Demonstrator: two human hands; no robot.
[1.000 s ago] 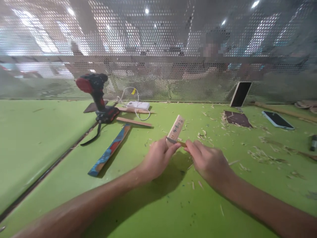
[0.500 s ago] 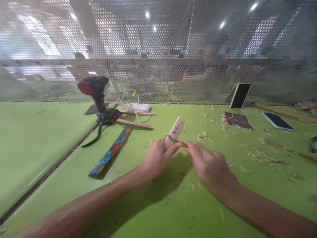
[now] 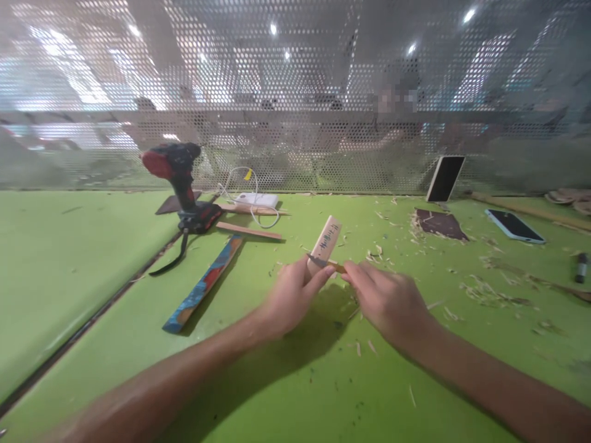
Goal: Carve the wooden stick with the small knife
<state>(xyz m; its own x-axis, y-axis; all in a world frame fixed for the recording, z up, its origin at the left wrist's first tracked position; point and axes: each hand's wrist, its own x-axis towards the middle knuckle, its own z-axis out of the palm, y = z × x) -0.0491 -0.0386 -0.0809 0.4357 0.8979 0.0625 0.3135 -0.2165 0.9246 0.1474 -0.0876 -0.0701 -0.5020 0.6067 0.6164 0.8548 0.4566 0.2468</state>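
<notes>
My left hand (image 3: 290, 294) is closed around the lower end of a pale wooden strip (image 3: 327, 240) with dark lettering on its upper face. The strip tilts up and away from me. My right hand (image 3: 385, 298) grips the wooden handle of a carving knife (image 3: 339, 268). Its dark blade lies across the strip just above my left fingers, and my left thumb is beside the blade and handle. The lower end of the strip is hidden in my left palm.
On the green table (image 3: 277, 394), a cordless drill (image 3: 184, 191), a painted strip (image 3: 203, 286) and a white power bank (image 3: 256, 200) with a cable lie left. Sandpaper (image 3: 441, 224), two phones, a marker (image 3: 581, 268) and wood shavings (image 3: 494, 292) are right. A perforated metal screen (image 3: 295, 135) stands behind.
The knife blade has shifted slightly down and left along the strip towards my left hand. Both hands keep their grips. The whole view has moved a little.
</notes>
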